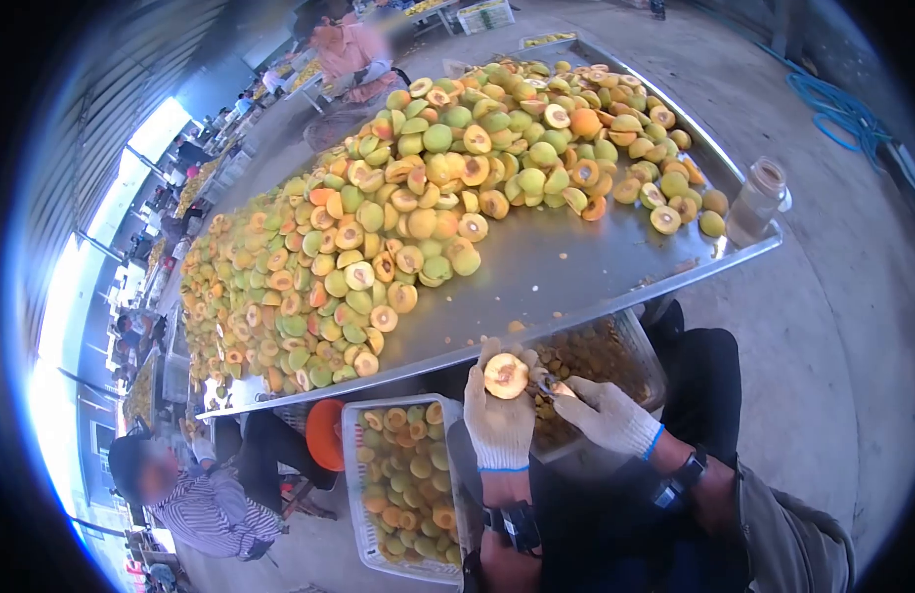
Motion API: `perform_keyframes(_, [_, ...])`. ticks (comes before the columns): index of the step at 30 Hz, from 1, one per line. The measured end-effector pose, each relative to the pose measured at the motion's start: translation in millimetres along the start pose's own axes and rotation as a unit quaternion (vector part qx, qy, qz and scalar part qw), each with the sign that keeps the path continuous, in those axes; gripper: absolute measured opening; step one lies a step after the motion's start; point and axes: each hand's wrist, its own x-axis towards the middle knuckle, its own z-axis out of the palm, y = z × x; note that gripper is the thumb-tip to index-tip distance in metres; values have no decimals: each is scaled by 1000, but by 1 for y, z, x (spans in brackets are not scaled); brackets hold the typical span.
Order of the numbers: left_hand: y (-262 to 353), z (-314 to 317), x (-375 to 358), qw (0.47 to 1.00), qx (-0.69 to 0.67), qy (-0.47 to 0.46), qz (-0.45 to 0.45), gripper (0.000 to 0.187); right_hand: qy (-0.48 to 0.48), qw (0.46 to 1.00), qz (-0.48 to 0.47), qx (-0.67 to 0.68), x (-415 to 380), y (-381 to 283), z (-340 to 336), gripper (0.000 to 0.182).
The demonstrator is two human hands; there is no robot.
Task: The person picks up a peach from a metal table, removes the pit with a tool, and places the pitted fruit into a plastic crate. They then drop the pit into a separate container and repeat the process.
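My left hand, in a white knitted glove with a blue cuff edge, is closed around a peach half with its cut face up. Reddish marks show at the middle of that face. Just to the right, my right hand, gloved the same way, grips a small pitting tool whose metal end lies close to the left fingers. Its exact tip shape is too small to tell. Both hands are above my lap, in front of the metal table's near edge.
Halved peaches are heaped on the metal table, with a clear plastic bottle at its right corner. A white crate of peach halves, an orange bucket and a bin of brownish pieces stand below. Co-workers sit left and beyond.
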Motion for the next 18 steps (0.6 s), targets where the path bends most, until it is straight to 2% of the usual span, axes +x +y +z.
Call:
perform_keyframes(2, [-6, 5, -8, 998, 52, 23, 35, 47, 13, 1000, 0, -7, -2, -2, 3, 40])
perform_keyframes(6, [-15, 8, -19, 997, 54, 43, 22, 51, 21, 999, -1, -25, -7, -8, 8, 41])
perform_keyframes(9, [-22, 14, -28, 999, 45, 9, 29, 52, 45, 998, -8, -38, -11, -9, 11, 43])
perform_keyframes(11, [-23, 16, -29, 997, 75, -17, 29, 52, 61, 992, -29, -106, -14, -12, 10, 44])
perform_keyframes(15, [-23, 20, -32, 994, 108, -32, 13, 48, 79, 985, -19, -153, -19, -20, 10, 42])
perform_keyframes(17, [-26, 18, -32, 989, 133, 61, 1, 43, 66, 982, -28, -175, -21, -21, 10, 44])
perform_keyframes(18, [-29, 20, -32, 989, 133, 61, 1, 43, 66, 982, -28, -175, -22, -21, 11, 44])
